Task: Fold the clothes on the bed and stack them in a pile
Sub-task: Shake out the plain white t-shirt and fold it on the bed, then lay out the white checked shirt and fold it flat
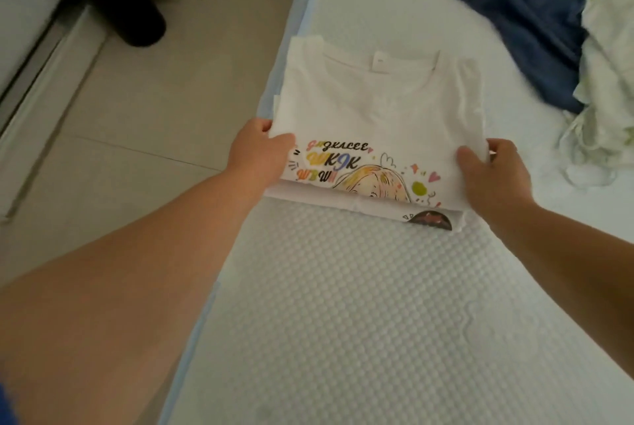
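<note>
Folded white printed T-shirt lies on mattress, near its left edge, collar pointing away from person. Left hand pinches shirt's near-left corner, thumb on top, fingers tucked under. Right hand grips near-right corner likewise. Shirt's long axis runs left-right between hands. Second folded printed garment peeks out beneath. Unfolded jeans and pale garment lie far right, nearer right hand.

both bare arms stretched forward, left hand and right hand curled in a pinch, thumbs on top, fingers tucked under
</note>
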The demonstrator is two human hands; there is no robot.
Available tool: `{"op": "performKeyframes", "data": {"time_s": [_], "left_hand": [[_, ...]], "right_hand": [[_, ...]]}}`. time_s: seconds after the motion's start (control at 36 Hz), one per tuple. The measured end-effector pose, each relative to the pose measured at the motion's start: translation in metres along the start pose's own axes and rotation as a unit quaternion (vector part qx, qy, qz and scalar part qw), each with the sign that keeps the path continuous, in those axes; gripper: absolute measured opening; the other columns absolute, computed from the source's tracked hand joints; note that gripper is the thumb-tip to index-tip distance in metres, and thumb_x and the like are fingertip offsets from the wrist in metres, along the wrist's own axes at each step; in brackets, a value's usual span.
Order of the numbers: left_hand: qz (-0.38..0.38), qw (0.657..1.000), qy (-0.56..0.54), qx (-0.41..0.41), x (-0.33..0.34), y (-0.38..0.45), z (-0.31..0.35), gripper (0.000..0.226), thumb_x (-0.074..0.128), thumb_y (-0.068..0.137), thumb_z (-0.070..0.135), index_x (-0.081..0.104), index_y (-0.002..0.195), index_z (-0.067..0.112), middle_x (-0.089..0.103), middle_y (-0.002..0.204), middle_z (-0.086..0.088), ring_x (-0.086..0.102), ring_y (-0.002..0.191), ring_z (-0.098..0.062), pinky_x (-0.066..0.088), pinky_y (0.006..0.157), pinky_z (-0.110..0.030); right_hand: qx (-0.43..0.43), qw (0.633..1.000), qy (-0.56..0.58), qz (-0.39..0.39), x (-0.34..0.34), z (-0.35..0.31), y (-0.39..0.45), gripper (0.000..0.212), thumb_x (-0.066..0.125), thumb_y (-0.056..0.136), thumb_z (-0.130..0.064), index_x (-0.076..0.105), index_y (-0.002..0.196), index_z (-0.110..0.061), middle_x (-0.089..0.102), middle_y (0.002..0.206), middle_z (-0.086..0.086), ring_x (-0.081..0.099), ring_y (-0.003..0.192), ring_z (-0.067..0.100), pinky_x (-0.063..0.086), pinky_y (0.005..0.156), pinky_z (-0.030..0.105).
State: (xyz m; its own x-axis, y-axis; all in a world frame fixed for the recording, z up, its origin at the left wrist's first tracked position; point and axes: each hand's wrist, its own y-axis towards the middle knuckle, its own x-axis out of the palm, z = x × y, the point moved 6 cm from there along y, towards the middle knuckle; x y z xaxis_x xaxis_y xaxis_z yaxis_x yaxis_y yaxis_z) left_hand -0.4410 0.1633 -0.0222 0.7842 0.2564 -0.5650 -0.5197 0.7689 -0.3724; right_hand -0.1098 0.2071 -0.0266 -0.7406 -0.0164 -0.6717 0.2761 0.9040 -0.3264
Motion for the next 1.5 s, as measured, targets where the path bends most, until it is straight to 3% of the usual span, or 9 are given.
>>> {"op": "performKeyframes", "data": {"time_s": [0.14, 0.28, 0.47, 0.72, 0.97, 1.14, 1.28, 1.36, 1.5], "left_hand": [[0.028, 0.999, 0.042, -0.003, -0.003, -0.010, -0.010, 0.037, 0.063, 0.081, 0.027, 0.055, 0.115, 0.014, 0.055, 0.102, 0.003, 0.054, 0.090, -0.017, 0.034, 0.070, -0.021], [0.026, 0.991, 0.130, -0.028, 0.000, -0.022, -0.027, 0.032, 0.061, 0.082, 0.042, 0.049, 0.103, 0.021, 0.058, 0.099, -0.002, 0.050, 0.082, -0.021, 0.032, 0.068, -0.030], [0.100, 0.949, 0.277, 0.117, -0.002, -0.064, 0.013, 0.048, 0.060, 0.084, 0.026, 0.050, 0.128, 0.011, 0.045, 0.131, -0.016, 0.041, 0.120, -0.035, 0.032, 0.096, -0.043], [-0.115, 0.936, 0.223, 0.247, 0.117, -0.196, 0.057, 0.045, 0.057, 0.085, 0.024, 0.052, 0.130, 0.017, 0.044, 0.139, -0.003, 0.035, 0.131, -0.020, 0.025, 0.105, -0.035], [-0.187, 0.885, 0.323, 0.279, 0.251, -0.231, 0.060, 0.069, 0.038, 0.093, 0.043, 0.000, 0.149, 0.031, -0.008, 0.158, 0.003, -0.011, 0.144, -0.014, -0.004, 0.114, -0.033], [-0.147, 0.842, 0.441, 0.275, 0.294, -0.220, 0.024, 0.069, 0.007, 0.084, 0.058, -0.031, 0.136, 0.033, -0.050, 0.133, 0.007, -0.051, 0.120, -0.011, -0.034, 0.099, -0.032], [-0.145, 0.837, 0.462, 0.255, 0.304, -0.213, 0.014, 0.065, 0.006, 0.086, 0.059, -0.042, 0.124, 0.036, -0.052, 0.131, 0.010, -0.053, 0.118, -0.010, -0.034, 0.099, -0.031], [-0.152, 0.837, 0.469, 0.237, 0.304, -0.211, 0.013, 0.065, 0.005, 0.083, 0.059, -0.040, 0.124, 0.037, -0.049, 0.132, 0.011, -0.051, 0.118, -0.009, -0.030, 0.102, -0.032], [-0.188, 0.830, 0.480, 0.211, 0.304, -0.210, 0.015, 0.066, 0.012, 0.090, 0.059, -0.041, 0.122, 0.039, -0.054, 0.126, 0.014, -0.052, 0.116, -0.005, -0.031, 0.100, -0.030]], "right_hand": [[-0.001, 0.998, -0.055, -0.023, 0.006, 0.007, -0.012, 0.049, 0.049, 0.092, -0.042, 0.037, 0.133, -0.017, 0.047, 0.100, -0.005, 0.047, 0.073, 0.012, 0.036, 0.053, 0.024], [-0.012, 0.991, -0.124, -0.044, 0.017, 0.009, -0.019, 0.050, 0.045, 0.093, -0.042, 0.039, 0.130, -0.008, 0.054, 0.111, 0.008, 0.049, 0.090, 0.024, 0.045, 0.075, 0.039], [-0.018, 0.991, -0.119, -0.059, 0.001, 0.016, -0.038, 0.060, 0.046, 0.092, -0.046, 0.034, 0.138, -0.010, 0.044, 0.131, 0.008, 0.052, 0.109, 0.026, 0.046, 0.088, 0.042], [-0.072, 0.971, -0.212, -0.081, -0.072, 0.065, -0.064, 0.052, 0.050, 0.091, -0.043, 0.037, 0.136, -0.020, 0.044, 0.129, -0.002, 0.053, 0.109, 0.018, 0.037, 0.085, 0.030], [-0.205, 0.899, -0.385, -0.037, -0.164, 0.079, 0.005, 0.057, 0.054, 0.088, -0.030, 0.034, 0.140, -0.016, 0.033, 0.142, 0.005, 0.029, 0.131, 0.022, 0.028, 0.107, 0.036], [-0.249, 0.844, -0.474, 0.018, -0.177, 0.085, 0.089, 0.075, 0.053, 0.087, -0.021, 0.012, 0.149, -0.020, 0.006, 0.158, 0.004, -0.003, 0.145, 0.023, 0.003, 0.115, 0.041], [-0.152, 0.896, -0.416, -0.006, -0.167, 0.123, 0.117, 0.035, 0.042, 0.094, -0.023, 0.047, 0.128, -0.017, 0.053, 0.115, 0.007, 0.048, 0.108, 0.029, 0.034, 0.084, 0.038], [-0.191, 0.915, -0.352, 0.038, -0.172, 0.134, 0.107, 0.028, 0.033, 0.099, -0.022, 0.058, 0.104, -0.012, 0.047, 0.084, 0.001, 0.042, 0.080, 0.021, 0.029, 0.070, 0.034], [-0.215, 0.946, -0.240, 0.019, -0.194, 0.135, 0.096, 0.026, 0.034, 0.099, -0.026, 0.057, 0.095, -0.012, 0.054, 0.084, 0.001, 0.049, 0.079, 0.019, 0.034, 0.065, 0.030]]}}
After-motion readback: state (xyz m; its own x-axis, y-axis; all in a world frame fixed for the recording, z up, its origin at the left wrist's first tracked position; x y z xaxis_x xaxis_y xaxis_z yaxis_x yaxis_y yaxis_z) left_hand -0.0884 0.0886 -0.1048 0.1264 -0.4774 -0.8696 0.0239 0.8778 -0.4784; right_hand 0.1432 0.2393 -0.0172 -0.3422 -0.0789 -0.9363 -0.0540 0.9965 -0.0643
